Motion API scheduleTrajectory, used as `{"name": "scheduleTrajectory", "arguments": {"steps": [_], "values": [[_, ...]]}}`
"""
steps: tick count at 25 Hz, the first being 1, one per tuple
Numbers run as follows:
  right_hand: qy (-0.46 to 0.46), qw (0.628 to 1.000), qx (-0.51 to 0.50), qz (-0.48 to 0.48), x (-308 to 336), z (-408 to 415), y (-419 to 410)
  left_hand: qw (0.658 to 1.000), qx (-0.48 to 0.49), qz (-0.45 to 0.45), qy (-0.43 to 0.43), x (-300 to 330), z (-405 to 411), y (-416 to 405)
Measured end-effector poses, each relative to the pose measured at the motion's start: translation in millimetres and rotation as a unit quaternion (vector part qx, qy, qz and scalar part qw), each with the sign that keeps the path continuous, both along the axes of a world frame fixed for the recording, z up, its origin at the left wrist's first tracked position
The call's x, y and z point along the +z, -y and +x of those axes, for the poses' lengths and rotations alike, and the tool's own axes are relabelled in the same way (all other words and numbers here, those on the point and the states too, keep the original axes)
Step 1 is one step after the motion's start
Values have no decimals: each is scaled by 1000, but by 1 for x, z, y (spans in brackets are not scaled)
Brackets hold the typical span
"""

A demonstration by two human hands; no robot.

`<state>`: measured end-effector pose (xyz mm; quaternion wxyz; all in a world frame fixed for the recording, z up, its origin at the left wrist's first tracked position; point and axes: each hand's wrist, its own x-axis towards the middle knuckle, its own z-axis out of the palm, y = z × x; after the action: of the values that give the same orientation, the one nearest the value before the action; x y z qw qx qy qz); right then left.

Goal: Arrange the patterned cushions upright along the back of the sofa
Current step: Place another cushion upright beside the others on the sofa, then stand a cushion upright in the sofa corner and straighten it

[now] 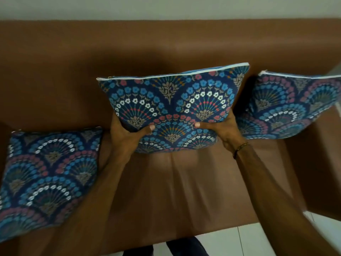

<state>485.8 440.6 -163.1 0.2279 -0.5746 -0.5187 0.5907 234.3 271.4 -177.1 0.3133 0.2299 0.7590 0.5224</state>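
**A:** What is on the sofa (166, 191) right now?

**B:** 3 patterned cushions, all dark blue with fan-shaped flower prints. The middle cushion (173, 106) is held upright in front of the backrest (129, 45), its zip edge on top. Its lower edge looks to be at or just above the seat; I cannot tell which.

**A:** And the hands?

**B:** Both grip that middle cushion near its lower corners. The left hand (127, 137) clasps the lower left side, thumb pressed on the front face. The right hand (221, 130) does the same on the lower right, thumb on the front, fingers hidden behind. A beaded bracelet (239, 149) sits on the right wrist.

**A:** Where are the other 2?

**B:** The right cushion (293, 106) stands upright near the backrest, just beside the held one, by the armrest (317, 163). The left cushion (46, 176) lies flat on the seat, turned at a slant, apart from the backrest.

**A:** Any containers?

**B:** Only the sofa itself, holding the 3 cushions. White floor tiles (249, 241) show below.
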Motion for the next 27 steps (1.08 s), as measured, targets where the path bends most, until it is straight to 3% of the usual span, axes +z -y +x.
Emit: {"name": "scheduleTrajectory", "arguments": {"steps": [6, 8, 9, 12, 16, 19, 23, 25, 27], "values": [[10, 992, -109, -59, -53, 0, 29, 995, -88, -34, -30, -38, 14, 0], [32, 986, -120, -115, -55, -8, 60, 981, -119, -112, -104, -44, 4, 28], [67, 979, -115, -152, -55, -18, 78, 958, -146, -180, -169, -51, -6, 48], [132, 964, -12, -228, -64, -65, 138, 891, -139, -346, -259, -63, -55, 123], [115, 907, 165, -369, -76, -172, 215, 874, -51, -381, -296, -67, -146, 224], [58, 894, 210, -392, -86, -250, 258, 898, 17, -382, -219, -77, -205, 258], [4, 932, 179, -314, -97, -325, 291, 935, 76, -346, 17, -86, -273, 263], [-3, 950, 164, -266, -94, -334, 298, 949, 87, -297, 60, -85, -284, 265], [-5, 959, 140, -248, -87, -326, 298, 972, 89, -213, 50, -81, -276, 270]]}}
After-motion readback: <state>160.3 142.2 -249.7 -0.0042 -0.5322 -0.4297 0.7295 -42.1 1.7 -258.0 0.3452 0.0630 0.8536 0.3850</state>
